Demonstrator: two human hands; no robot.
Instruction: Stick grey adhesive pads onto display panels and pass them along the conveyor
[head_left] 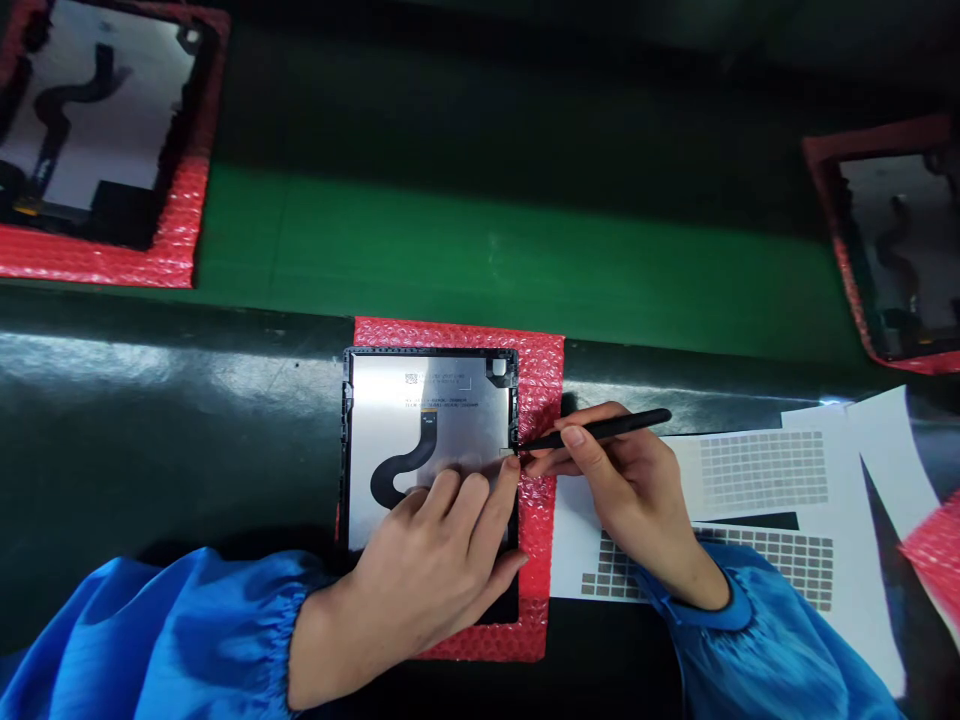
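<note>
A display panel [472,400] with a silver back, a black frame and a curved black ribbon cable [386,480] lies on a red bubble-wrap sheet [540,380]. My left hand [442,550] rests on the panel's lower part, fingers spread, its index fingertip at the right edge. A black pen-like tool [622,423] is pinched in my right hand [630,470]. The tool's tip touches or nearly touches the panel's right edge, beside my left index fingertip.
White sheets [855,500] with rows of small grey stickers [765,470] lie at the right, partly under my right arm. Beyond is a green belt [487,260]. Similar panels on red bubble wrap stand at the upper left [142,130] and upper right [870,220].
</note>
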